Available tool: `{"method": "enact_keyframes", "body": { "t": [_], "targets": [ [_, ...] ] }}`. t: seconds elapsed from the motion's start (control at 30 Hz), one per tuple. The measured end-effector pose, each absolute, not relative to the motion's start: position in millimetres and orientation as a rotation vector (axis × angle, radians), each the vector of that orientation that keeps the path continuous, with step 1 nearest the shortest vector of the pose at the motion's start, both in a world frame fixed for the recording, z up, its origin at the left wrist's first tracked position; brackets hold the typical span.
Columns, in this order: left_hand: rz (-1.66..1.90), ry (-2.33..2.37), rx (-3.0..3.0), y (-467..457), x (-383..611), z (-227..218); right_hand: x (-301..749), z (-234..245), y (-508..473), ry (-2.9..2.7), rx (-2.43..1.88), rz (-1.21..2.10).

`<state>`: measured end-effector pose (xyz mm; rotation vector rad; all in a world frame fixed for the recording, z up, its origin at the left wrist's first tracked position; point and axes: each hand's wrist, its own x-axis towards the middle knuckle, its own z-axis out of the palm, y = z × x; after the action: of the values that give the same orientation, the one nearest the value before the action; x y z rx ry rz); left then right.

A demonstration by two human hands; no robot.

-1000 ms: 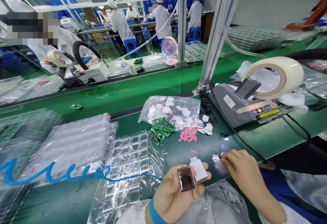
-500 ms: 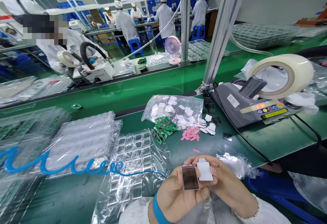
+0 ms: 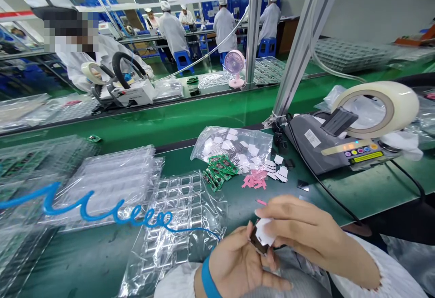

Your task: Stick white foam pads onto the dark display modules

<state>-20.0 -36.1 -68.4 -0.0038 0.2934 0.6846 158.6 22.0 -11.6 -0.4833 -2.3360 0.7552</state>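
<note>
My left hand, palm up with a blue wrist strap, grips a small dark display screen by its edges between thumb and fingers. The screen is tilted. Over it, the fingers of my right hand hold a small white card-like piece against or just above its face; contact between the two is hard to tell. Just beyond my right fingertips a single pink strip lies on the bench. Further back are a pile of pink strips, green circuit boards and loose white pieces.
A clear bag of white pieces lies behind the boards. At right stands a grey tape dispenser with a large tape roll. Clear plastic trays sit at left, under a coiled blue cord. Co-workers sit beyond the green divider.
My right hand has moved the white piece over the screen, partly covering it. The screen has turned and tilted in my left hand. The view has shifted slightly.
</note>
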Motion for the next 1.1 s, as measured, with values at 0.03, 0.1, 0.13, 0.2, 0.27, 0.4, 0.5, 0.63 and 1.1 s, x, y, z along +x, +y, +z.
{"method": "enact_keyframes", "body": {
  "t": [0.03, 0.1, 0.13, 0.2, 0.27, 0.4, 0.5, 0.63, 1.1],
  "targets": [
    [0.679, 0.292, 0.002, -36, -20, -68, 157, -11, 26, -2.391, -0.425, 0.714],
    [0.686, 0.274, -0.003, -37, -22, -68, 154, -10, 33, -2.468, -0.334, 0.688],
    [0.689, 0.262, -0.011, -38, -22, -68, 153, -9, 34, -2.494, -0.296, 0.688],
    [0.687, 0.251, -0.014, -39, -23, -67, 150, -5, 35, -2.538, -0.245, 0.692],
    [0.681, 0.249, 0.004, -41, -23, -66, 148, 0, 34, -2.592, -0.225, 0.695],
    [0.701, 0.247, 0.0, -42, -22, -62, 143, 10, 34, -2.635, -0.204, 0.655],
    [0.703, 0.261, -0.02, -43, -21, -56, 138, 15, 32, -2.604, -0.173, 0.543],
    [0.817, 0.321, 0.062, -43, -22, -47, 134, 18, 13, -2.524, -0.393, 0.343],
    [0.972, 0.555, 0.213, -44, -16, -36, 135, -4, -16, -2.404, -0.6, 0.161]
  ]
}}
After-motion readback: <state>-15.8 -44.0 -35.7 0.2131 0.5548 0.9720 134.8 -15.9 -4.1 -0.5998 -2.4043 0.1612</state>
